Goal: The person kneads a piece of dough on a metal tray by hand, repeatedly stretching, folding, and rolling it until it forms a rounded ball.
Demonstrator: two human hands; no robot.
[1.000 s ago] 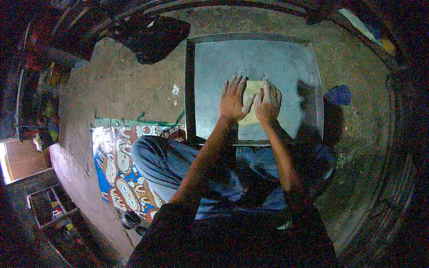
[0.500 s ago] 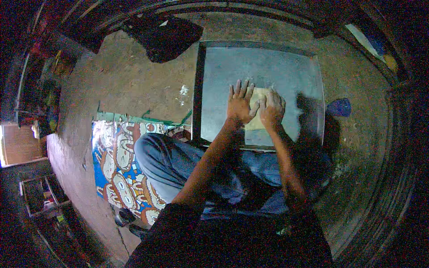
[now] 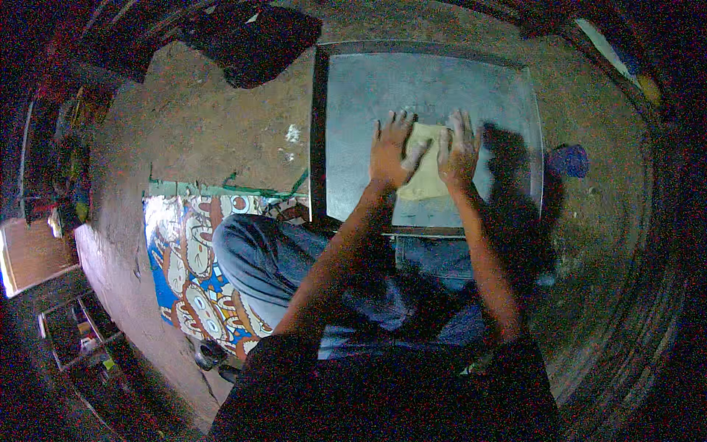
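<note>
A flattened piece of pale yellow dough (image 3: 422, 169) lies on a grey rimmed tray (image 3: 361, 88) in front of my crossed legs. My left hand (image 3: 392, 152) rests along the dough's left edge, fingers stretched out and thumb over the dough. Along the right edge lies my right hand (image 3: 459, 152), also with straight fingers pointing away from me. Both palms face down, and neither hand grasps anything. Pale flour shows on the fingers. The parts of the dough under the hands are hidden.
A cartoon-patterned mat (image 3: 195, 272) lies at my left, partly under my knee. Dark cloth or a bag (image 3: 258, 44) sits beyond the tray's far left corner. A small purple-blue object (image 3: 568, 160) stands right of the tray. White powder (image 3: 292, 134) marks the floor.
My hands have moved apart, the right one going further right, so more of the dough shows between them. The whole view has also shifted slightly.
</note>
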